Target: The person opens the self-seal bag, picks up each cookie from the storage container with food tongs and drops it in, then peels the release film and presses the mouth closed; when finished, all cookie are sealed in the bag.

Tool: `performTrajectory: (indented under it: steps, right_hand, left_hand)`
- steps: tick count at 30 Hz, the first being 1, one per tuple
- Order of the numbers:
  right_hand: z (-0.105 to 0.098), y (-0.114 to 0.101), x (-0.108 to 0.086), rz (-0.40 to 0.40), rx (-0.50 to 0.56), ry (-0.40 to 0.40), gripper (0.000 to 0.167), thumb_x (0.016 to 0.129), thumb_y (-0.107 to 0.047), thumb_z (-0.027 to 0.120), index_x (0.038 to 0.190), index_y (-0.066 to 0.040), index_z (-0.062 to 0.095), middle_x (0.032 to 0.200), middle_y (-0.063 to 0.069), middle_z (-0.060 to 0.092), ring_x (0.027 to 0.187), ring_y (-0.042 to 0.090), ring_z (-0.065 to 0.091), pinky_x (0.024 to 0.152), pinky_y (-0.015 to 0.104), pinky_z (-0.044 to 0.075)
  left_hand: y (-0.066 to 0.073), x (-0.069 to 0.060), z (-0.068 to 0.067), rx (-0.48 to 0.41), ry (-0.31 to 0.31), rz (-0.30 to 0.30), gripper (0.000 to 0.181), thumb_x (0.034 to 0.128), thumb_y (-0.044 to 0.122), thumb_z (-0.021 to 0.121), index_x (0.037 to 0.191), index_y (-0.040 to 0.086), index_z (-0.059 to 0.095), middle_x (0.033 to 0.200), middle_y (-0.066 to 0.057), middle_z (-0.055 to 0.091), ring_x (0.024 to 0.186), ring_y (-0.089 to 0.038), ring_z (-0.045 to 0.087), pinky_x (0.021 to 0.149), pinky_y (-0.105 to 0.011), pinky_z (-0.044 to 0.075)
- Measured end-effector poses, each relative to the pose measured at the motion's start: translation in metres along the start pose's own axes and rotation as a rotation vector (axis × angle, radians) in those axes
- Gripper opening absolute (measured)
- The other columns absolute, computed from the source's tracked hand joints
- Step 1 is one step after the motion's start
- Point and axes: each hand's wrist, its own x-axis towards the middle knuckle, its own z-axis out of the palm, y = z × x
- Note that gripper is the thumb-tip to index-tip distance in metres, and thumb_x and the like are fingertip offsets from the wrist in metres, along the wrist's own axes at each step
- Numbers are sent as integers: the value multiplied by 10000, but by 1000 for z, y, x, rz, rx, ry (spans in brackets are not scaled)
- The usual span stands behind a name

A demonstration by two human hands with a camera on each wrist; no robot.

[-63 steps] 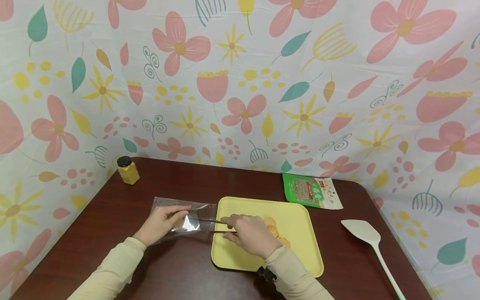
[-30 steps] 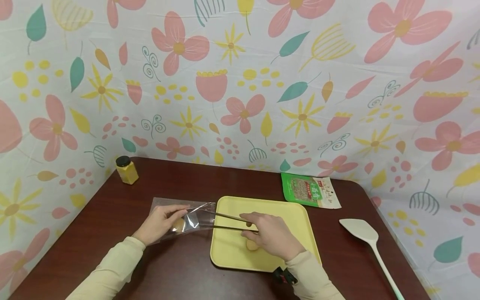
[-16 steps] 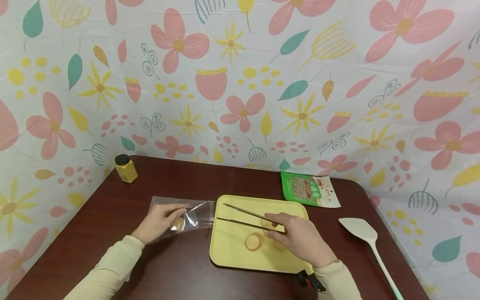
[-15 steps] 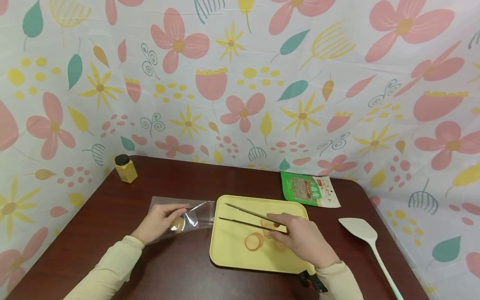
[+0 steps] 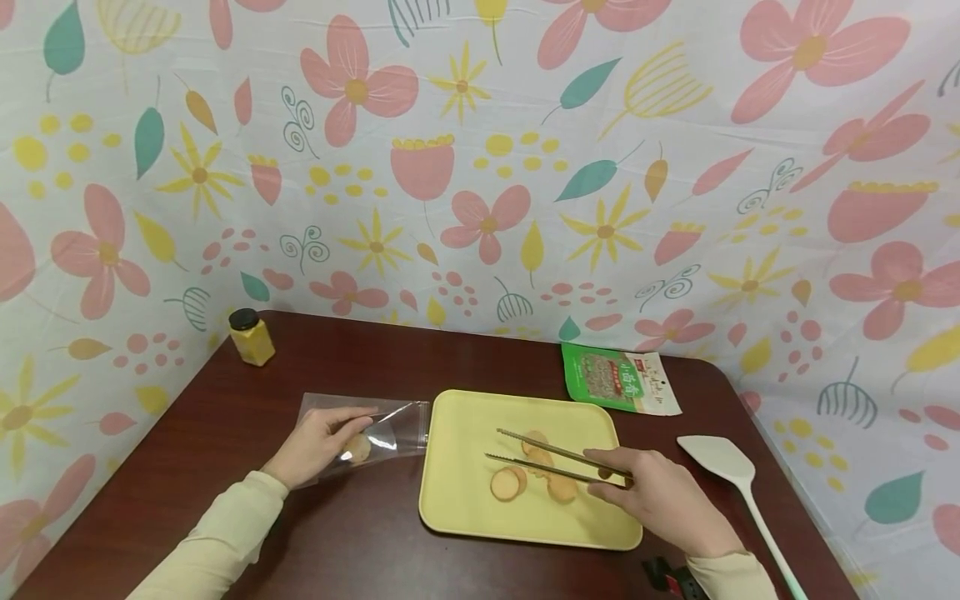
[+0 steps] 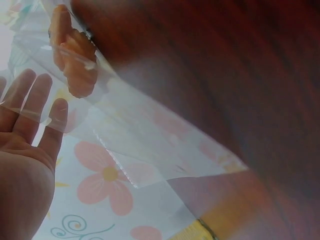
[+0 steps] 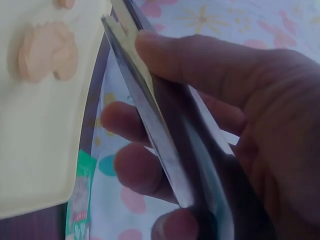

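My left hand (image 5: 318, 446) pinches the upper layer of a clear plastic bag (image 5: 408, 425) between thumb and index finger. Inside the bag shows a round tan biscuit (image 5: 357, 448), partly behind the thumb. My right hand (image 5: 667, 504) grips metal tongs (image 5: 581, 457) near their joined end. Their toothed tips stand apart with nothing between them, over a yellow tray (image 5: 465, 508). Several biscuits (image 5: 506, 484) lie on that tray, below and beside the tongs. In the right wrist view, thumb (image 7: 165, 55) and fingers lie on opposite sides of the tongs.
A yellow jar (image 5: 252, 340) with a black lid stands at the back left. Behind the tray lies a green and white food packet (image 5: 622, 380). A white spatula (image 5: 731, 467) rests along the right. A flower-patterned cloth (image 5: 480, 167) hangs behind the dark table (image 5: 345, 533).
The tongs have come out of the bag and moved right over the tray, held by my right hand. A biscuit now shows in the bag. My left hand has barely moved.
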Motion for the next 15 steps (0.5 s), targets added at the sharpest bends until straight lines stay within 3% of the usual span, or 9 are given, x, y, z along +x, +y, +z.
performTrajectory:
  steps: [4, 9, 11, 15]
  right_hand:
    - [-5, 7, -6, 41, 3, -2, 420, 820, -423, 755, 1202, -259, 695, 896, -170, 662, 641, -17, 532, 534, 232, 416]
    - [-10, 15, -11, 115, -8, 9, 451, 798, -490, 751, 1185, -264, 705, 1040, -95, 697, 766, -18, 616, 606, 270, 476]
    - [-12, 18, -13, 117, -24, 18, 455, 795, -488, 756, 1182, -255, 708, 1052, -78, 705, 780, -18, 624, 615, 280, 483]
    - [-14, 23, -15, 86, -70, 51, 434, 802, -464, 761, 1171, -240, 716, 902, -166, 692, 731, -50, 589, 599, 268, 464]
  left_hand:
    - [0, 0, 0, 3, 2, 0, 289, 976, 277, 611, 1206, 129, 706, 1160, 35, 687, 990, -95, 637, 835, -306, 503]
    - [0, -1, 2, 2, -2, -12, 318, 977, 316, 603, 1210, 124, 703, 1173, 24, 683, 1071, -126, 629, 887, -372, 503]
    - [1, -1, 2, -1, -7, -21, 335, 977, 336, 598, 1213, 123, 701, 1180, 15, 681, 1071, -128, 628, 888, -380, 502]
    - [1, 0, 1, -5, -12, -26, 339, 979, 335, 593, 1218, 117, 698, 1188, -3, 680, 1058, -117, 627, 876, -367, 504]
